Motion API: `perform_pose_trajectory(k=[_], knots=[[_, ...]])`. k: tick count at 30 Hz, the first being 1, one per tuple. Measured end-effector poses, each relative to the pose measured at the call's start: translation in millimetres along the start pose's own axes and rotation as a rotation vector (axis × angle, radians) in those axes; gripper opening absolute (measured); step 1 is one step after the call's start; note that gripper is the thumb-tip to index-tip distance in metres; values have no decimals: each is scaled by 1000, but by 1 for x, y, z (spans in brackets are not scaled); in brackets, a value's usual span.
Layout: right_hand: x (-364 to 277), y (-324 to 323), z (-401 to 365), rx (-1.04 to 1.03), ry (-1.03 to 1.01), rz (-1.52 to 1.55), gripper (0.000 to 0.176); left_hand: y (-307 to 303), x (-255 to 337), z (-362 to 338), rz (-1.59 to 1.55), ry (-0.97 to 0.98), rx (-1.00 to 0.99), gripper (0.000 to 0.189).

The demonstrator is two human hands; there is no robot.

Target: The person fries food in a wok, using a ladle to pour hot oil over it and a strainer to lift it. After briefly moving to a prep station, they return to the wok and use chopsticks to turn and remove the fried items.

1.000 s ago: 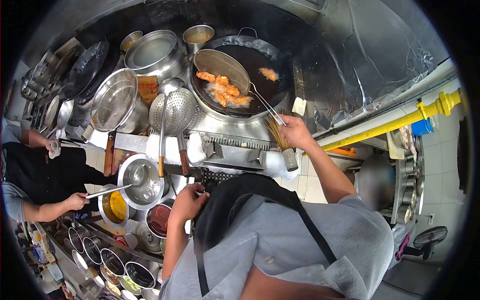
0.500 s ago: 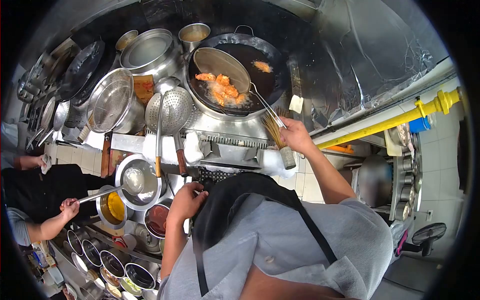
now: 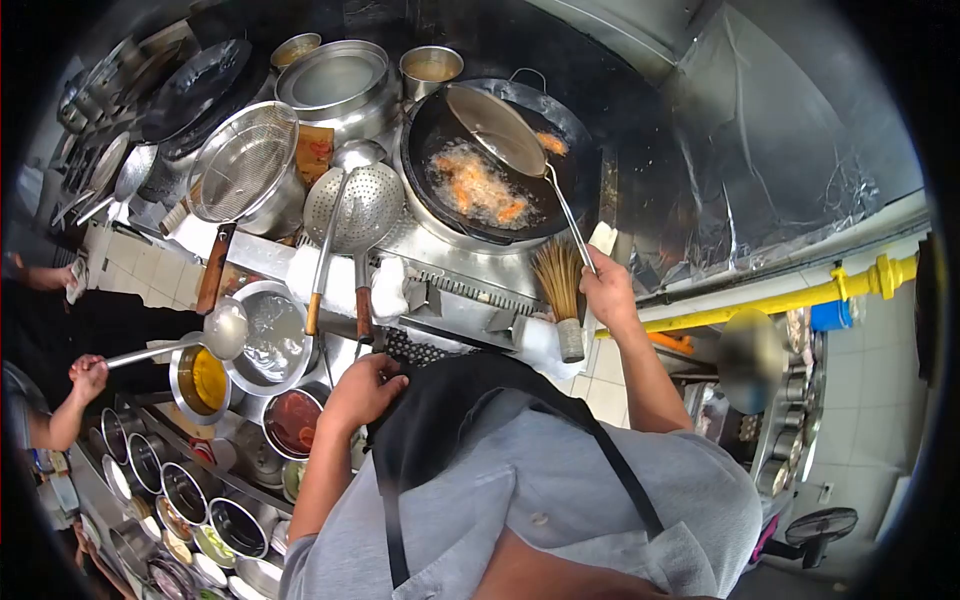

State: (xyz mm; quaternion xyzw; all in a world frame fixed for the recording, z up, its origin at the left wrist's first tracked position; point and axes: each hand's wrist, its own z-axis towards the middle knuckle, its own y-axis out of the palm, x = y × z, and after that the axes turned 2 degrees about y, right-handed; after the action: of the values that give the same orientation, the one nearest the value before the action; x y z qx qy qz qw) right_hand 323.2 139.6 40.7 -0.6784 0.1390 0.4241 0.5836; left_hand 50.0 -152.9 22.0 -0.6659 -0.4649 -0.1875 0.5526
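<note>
The right grip (image 3: 607, 292) is closed round the handle of one strainer (image 3: 497, 128), tilted over one wok (image 3: 568, 112). In the wok, one piece (image 3: 552, 143) lies apart from a bubbling cluster (image 3: 475, 188), too foamy to count. The left grip (image 3: 367, 389) is beside the apron (image 3: 450, 395); whether it holds anything, I cannot tell. Near the wok: one brush (image 3: 557, 275), one sieve (image 3: 243, 165), two ladles (image 3: 368, 208), one perforated.
</note>
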Motion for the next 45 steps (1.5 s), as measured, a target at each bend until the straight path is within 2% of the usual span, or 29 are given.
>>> perform_pose_trajectory(k=[1,3,8,12,14,15,17,21,23,26,29,31,33,34,41,43,45], knots=[[2,-5,4,-5,-10,-10,34,-2,3,-1,-8,-13,-11,29],[-16,-17,8,-1,240,-18,35,-3,5,-2,-5,-18,-5,29],[15,-28,47,173,85,-257,39,-5,7,-4,-12,-58,-31,30],[30,-25,64,257,33,-318,39,-3,1,-4,-14,-62,-32,30],[22,-23,62,141,329,-22,37,-4,0,-5,-22,-49,-17,30],[23,-22,61,140,326,-22,37,-4,1,-6,-24,-59,-13,30],[25,-20,57,4,442,281,33,-4,-1,-8,-28,-71,-10,30],[23,-29,37,-138,540,410,24,-2,-6,-10,-33,-60,15,28],[35,-26,31,-290,604,631,19,-3,-3,-10,-43,-79,7,28],[37,-21,25,-356,703,765,21,-4,-1,-5,16,-63,-48,28],[28,-3,22,-416,795,875,22,-1,-3,-3,43,-13,-11,31],[15,11,18,-340,811,826,39,0,-7,-1,35,-7,-8,31],[20,18,21,-442,781,906,35,-3,-8,1,73,25,-53,31],[21,19,22,-473,774,979,26,-3,-9,0,69,10,-54,29],[12,15,23,-480,742,1059,30,3,-7,-7,49,9,-1,25],[1,16,25,-387,720,825,40,5,-12,-10,27,9,-3,25],[0,19,26,-325,599,773,41,6,-12,-8,23,15,-2,25]])
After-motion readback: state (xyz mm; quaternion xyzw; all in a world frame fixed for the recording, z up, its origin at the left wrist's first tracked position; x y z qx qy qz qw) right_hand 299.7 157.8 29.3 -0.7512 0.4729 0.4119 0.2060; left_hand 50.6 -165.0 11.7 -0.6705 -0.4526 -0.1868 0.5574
